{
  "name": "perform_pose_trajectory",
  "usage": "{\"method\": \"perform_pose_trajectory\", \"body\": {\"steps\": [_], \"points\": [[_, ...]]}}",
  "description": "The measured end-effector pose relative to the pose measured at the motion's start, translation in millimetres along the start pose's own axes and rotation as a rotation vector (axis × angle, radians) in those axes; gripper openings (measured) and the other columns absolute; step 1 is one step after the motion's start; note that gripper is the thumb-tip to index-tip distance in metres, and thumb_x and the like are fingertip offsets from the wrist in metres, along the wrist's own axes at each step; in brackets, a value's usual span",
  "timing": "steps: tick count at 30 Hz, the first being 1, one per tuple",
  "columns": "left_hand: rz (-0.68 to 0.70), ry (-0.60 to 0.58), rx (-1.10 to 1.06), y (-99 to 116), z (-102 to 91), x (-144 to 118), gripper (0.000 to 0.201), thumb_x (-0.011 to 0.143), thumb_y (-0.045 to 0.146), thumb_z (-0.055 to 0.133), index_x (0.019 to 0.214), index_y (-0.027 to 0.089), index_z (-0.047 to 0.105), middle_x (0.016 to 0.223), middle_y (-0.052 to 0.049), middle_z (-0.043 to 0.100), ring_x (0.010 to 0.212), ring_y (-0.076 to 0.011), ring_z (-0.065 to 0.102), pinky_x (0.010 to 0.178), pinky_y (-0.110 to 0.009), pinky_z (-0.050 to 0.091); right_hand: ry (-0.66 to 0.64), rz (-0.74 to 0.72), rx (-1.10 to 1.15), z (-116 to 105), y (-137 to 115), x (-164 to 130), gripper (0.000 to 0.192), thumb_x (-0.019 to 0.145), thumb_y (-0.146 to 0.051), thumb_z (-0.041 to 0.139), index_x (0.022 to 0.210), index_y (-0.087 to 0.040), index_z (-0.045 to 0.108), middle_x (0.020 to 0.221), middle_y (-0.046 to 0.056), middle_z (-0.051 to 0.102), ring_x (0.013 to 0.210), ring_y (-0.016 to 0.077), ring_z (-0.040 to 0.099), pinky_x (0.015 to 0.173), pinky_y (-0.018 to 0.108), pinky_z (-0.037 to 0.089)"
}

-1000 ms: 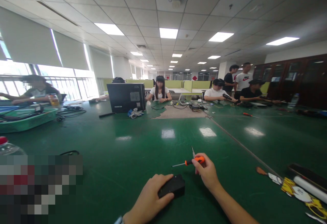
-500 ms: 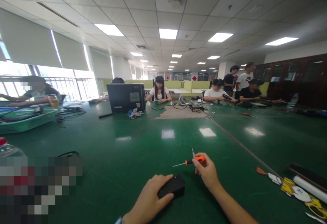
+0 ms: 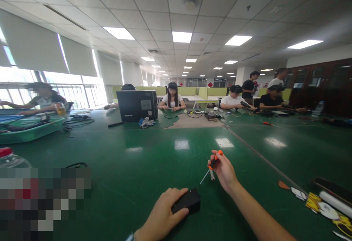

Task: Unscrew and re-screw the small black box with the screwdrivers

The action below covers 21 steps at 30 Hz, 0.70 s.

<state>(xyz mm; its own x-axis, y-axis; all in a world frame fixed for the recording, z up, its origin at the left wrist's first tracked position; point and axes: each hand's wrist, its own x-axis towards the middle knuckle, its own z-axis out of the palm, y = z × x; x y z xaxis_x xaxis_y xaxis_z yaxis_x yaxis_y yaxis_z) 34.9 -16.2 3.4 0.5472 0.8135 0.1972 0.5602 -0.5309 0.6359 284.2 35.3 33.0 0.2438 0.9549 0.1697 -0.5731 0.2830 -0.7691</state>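
item: small black box [image 3: 186,201], rigid and likely light, flat on the green table [image 3: 137,160] under your left hand [image 3: 162,217] (fingers clasped over its near end; steady it by the sides), your right hand [image 3: 224,171] gripping an orange-handled screwdriver [image 3: 213,164], tip angled down toward it.

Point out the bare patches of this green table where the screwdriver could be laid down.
Bare green table between the black box, computer case and basket. Also right of the seam. Crowded: near right corner with the sticker sheet.

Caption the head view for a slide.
Left hand steadies small black box; right hand holds orange-handled screwdriver above green table.
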Motion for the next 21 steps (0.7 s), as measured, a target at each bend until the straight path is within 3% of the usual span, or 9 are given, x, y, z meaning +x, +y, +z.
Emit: {"method": "perform_pose_trajectory", "body": {"steps": [3, 6, 10, 21], "points": [[-0.003, 0.007, 0.003, -0.4, 0.7, -0.5, 0.046, 0.084, 0.038, 0.062, 0.129, 0.031, 0.052, 0.113, -0.004, 0.061, 0.1, -0.0228, 0.054, 0.09, -0.033, 0.04, -0.039, 0.026, 0.101, 28.2, -12.7, 2.5, 0.023, 0.072, -0.04, 0.066, 0.074, -0.02, 0.057, 0.052, -0.008, 0.045, 0.04, 0.0057, 0.039, 0.038, 0.017, 0.035], [0.003, 0.002, 0.007, -1.2, 1.1, -0.4, 0.047, 0.084, 0.038, 0.062, 0.129, 0.03, 0.051, 0.113, -0.004, 0.061, 0.099, -0.0231, 0.053, 0.089, -0.034, 0.04, -0.072, 0.079, 0.119, 54.0, -11.7, -1.8, 0.032, 0.077, -0.049, 0.059, 0.065, -0.02, 0.051, 0.042, -0.011, 0.03, 0.033, 0.0041, 0.02, 0.03, 0.015, 0.02], [0.026, -0.013, 0.012, -2.5, 0.6, 0.7, 0.047, 0.084, 0.037, 0.062, 0.129, 0.029, 0.052, 0.112, -0.004, 0.061, 0.099, -0.0228, 0.054, 0.09, -0.033, 0.04, -0.148, 0.109, 0.186, 75.5, 2.7, -13.1, 0.041, 0.08, -0.054, 0.051, 0.058, -0.02, 0.046, 0.039, -0.011, 0.024, 0.032, 0.0045, 0.013, 0.029, 0.015, 0.014], [0.04, -0.036, -0.011, 2.0, -1.6, 1.0, 0.047, 0.084, 0.036, 0.063, 0.129, 0.03, 0.051, 0.111, -0.003, 0.062, 0.1, -0.0221, 0.053, 0.091, -0.033, 0.039, -0.344, 0.148, 0.266, 75.6, 18.3, -19.4, 0.045, 0.086, -0.053, 0.045, 0.056, -0.02, 0.049, 0.039, -0.01, 0.022, 0.032, 0.0047, 0.011, 0.028, 0.014, 0.016]]}}
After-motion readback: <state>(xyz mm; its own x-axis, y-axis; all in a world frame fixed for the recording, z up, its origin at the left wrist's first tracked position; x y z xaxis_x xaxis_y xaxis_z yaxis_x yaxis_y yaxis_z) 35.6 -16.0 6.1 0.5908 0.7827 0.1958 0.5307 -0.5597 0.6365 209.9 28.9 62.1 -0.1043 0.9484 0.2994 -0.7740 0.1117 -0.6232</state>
